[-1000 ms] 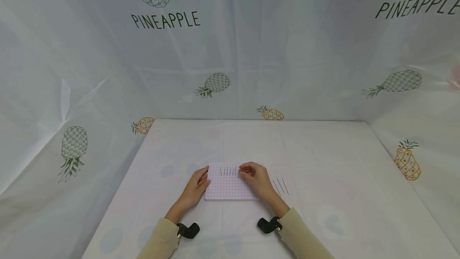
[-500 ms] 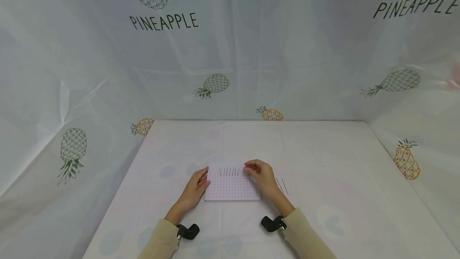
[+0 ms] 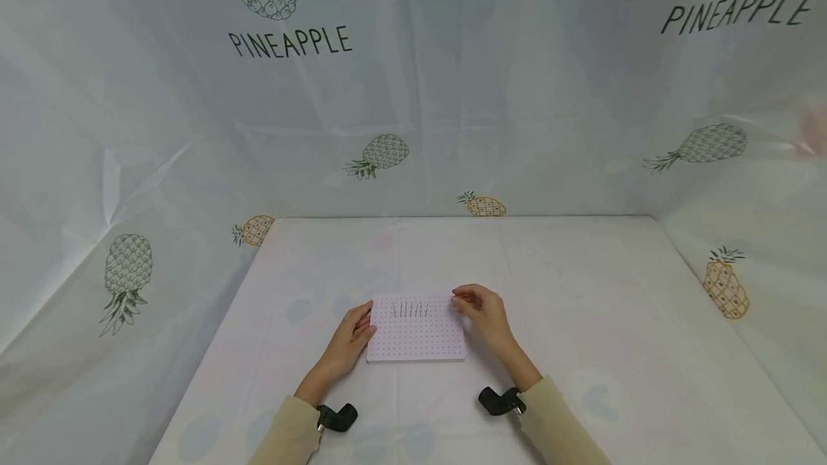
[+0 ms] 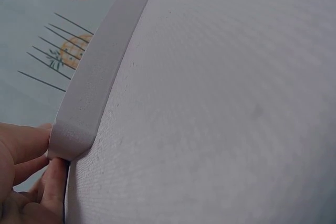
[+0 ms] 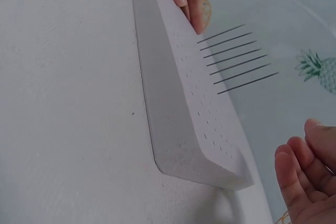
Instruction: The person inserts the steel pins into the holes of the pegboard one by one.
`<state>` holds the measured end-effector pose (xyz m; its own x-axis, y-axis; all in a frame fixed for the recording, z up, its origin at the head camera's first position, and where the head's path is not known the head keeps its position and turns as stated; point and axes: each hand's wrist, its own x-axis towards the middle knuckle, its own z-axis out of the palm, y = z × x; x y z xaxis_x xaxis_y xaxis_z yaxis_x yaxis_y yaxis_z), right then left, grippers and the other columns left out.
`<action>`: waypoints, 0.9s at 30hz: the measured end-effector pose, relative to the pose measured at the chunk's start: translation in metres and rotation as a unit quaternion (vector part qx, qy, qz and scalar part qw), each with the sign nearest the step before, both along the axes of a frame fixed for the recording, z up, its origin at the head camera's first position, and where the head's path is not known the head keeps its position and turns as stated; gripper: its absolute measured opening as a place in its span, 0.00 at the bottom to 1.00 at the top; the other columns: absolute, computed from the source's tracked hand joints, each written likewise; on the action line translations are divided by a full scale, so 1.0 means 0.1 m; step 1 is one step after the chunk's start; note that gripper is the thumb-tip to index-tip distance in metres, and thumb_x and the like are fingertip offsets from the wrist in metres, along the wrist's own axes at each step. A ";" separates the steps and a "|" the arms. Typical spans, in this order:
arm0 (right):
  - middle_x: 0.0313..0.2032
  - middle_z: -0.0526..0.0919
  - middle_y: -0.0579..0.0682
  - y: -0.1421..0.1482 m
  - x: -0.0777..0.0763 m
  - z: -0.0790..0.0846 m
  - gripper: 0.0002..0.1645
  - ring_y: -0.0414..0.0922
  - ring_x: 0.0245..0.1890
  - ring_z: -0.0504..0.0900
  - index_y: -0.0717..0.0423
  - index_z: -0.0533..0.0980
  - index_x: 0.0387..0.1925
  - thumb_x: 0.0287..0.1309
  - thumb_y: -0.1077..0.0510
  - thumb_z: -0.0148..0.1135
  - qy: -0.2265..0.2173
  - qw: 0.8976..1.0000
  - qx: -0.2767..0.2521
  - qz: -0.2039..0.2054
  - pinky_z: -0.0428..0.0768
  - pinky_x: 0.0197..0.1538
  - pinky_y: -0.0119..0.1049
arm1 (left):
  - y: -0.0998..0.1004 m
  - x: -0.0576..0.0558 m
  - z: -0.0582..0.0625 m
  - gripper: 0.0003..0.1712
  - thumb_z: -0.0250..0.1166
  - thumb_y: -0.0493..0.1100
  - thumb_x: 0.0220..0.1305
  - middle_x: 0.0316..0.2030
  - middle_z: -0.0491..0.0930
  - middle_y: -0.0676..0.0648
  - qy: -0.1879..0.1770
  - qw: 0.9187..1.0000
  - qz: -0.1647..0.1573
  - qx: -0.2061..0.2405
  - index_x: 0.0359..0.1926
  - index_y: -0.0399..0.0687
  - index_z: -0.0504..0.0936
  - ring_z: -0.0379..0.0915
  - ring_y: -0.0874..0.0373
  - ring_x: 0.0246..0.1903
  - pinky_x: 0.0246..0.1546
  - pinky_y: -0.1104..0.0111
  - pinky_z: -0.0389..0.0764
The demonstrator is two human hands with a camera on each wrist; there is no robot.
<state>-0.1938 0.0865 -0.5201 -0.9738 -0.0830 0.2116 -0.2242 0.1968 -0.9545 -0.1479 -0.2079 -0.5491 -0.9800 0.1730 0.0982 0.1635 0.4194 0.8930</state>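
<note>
- Seven thin dark rods (image 5: 234,57) stand in a row in the perforated board (image 3: 416,343), countable from the head and right wrist; the board's edge hides their bases in the left wrist view.
- One board lies on the white cloth (image 3: 581,271), between the hands; the wrist views show its thick side better.
- Two hands: the left hand (image 3: 349,339) grips the board's left edge, some fingers partly hidden; the right hand (image 3: 483,311) is near the far right corner, fingers loosely bent, nothing visible in them. The right wrist view reveals a gap from the board that the head view obscures.
- Two beige sleeves (image 3: 562,422), cut off below.
</note>
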 end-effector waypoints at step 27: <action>0.36 0.86 0.55 0.51 0.21 -0.04 0.08 0.41 0.32 0.81 0.64 0.84 0.40 0.59 0.64 0.70 0.000 0.989 0.068 -0.128 0.78 0.35 0.23 | 0.01 0.01 0.01 0.31 0.57 0.34 0.74 0.68 0.61 0.30 -0.008 1.000 0.004 0.003 0.73 0.32 0.59 0.64 0.37 0.65 0.66 0.53 0.67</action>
